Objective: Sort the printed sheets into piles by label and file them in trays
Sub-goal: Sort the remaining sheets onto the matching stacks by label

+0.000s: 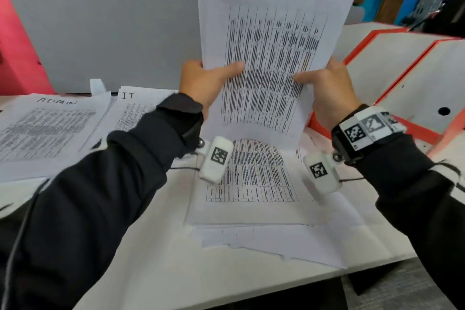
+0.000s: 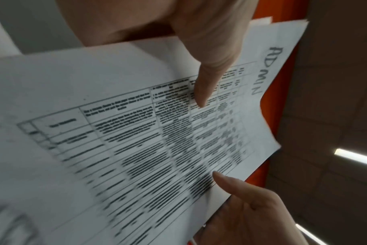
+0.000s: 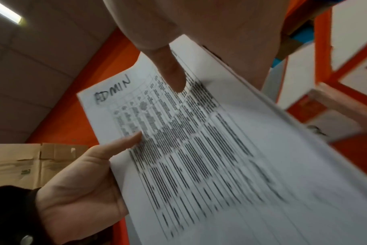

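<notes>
Sorting is standing partway: both grips, left hand and right hand, are pinching an ADMIN stack; ADMIN pile and IT pile are lying at tabletop left edge; trays filing is pending.

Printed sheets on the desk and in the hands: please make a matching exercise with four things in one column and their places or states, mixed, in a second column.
Things:
1. white ADMIN-labelled sheet bundle
2. flat white paper pile labelled ADMIN
3. white paper pile labelled IT
4. orange-edged white file trays

Places or states:
A. standing at the desk's right side
B. held upright in both hands' grip
C. lying flat at far left
D. partly hidden by the left sleeve

Pairs: 1-B, 2-C, 3-D, 4-A

The left hand and right hand pinch the bundle.
</notes>
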